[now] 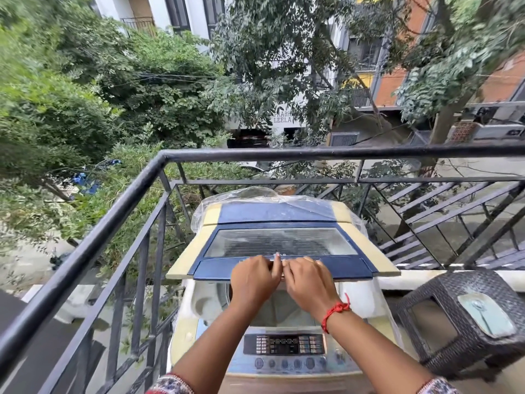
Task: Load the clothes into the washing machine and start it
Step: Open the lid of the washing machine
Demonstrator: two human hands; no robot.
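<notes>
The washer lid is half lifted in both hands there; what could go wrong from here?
1. Both hands, left hand and right hand, grip the lid at its front edge; if it slips, it might drop on the fingers.
2. The plastic sheet behind the lid may bunch and stop it opening fully.

A black metal railing (312, 152) with diagonal bars encloses a narrow balcony high above a street, under soft, even daylight. Dense green trees (119, 81) fill the left and centre of the view, their branches screening white apartment blocks (196, 12) with dark-framed windows. An orange brick building (395, 83) rises at upper right beside a wall bearing partly hidden lettering (282, 117). In the balcony's right corner stands a dark woven wicker stool (460, 331) with a pale tray (485, 317) on top.
</notes>
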